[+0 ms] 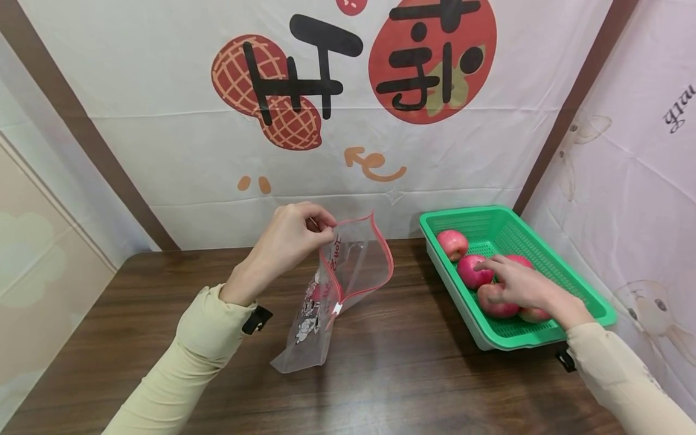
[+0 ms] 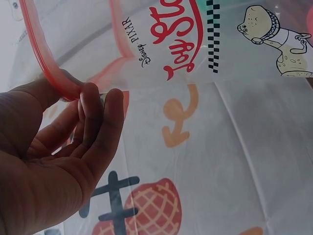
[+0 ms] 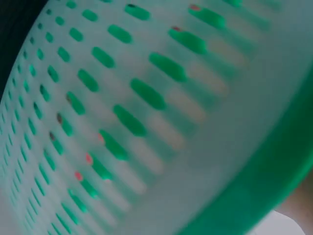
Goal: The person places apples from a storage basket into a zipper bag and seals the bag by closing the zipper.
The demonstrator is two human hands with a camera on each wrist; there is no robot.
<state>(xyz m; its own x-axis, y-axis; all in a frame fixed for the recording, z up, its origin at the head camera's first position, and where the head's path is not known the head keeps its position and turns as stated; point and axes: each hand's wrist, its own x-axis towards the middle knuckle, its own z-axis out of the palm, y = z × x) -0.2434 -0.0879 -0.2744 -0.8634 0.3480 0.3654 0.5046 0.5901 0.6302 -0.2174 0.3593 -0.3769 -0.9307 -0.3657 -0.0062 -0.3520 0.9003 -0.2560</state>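
My left hand [image 1: 290, 232] pinches the red-edged mouth of a clear zip bag [image 1: 359, 266] between thumb and fingers, keeping it upright with its mouth gaping. A white slider [image 1: 337, 309] sits on the near end of the zip. In the left wrist view, the bag's side carries red lettering [image 2: 178, 44] and a cartoon dinosaur [image 2: 274, 36]. Over at the right, my right hand [image 1: 519, 284] reaches into a green basket [image 1: 587, 290], fingers loosely bent over the apples. Its fingertips overlap a red apple [image 1: 472, 272] and a paler apple [image 1: 497, 302].
Another apple [image 1: 452, 244] lies in the basket's far left corner, with more partly under the hand. The basket stands on a dark wooden table [image 1: 163, 338], near the right-hand cloth. A printed cloth [image 1: 190, 181] hangs behind the table. The basket's slotted outer wall [image 3: 146, 93] fills the right wrist view.
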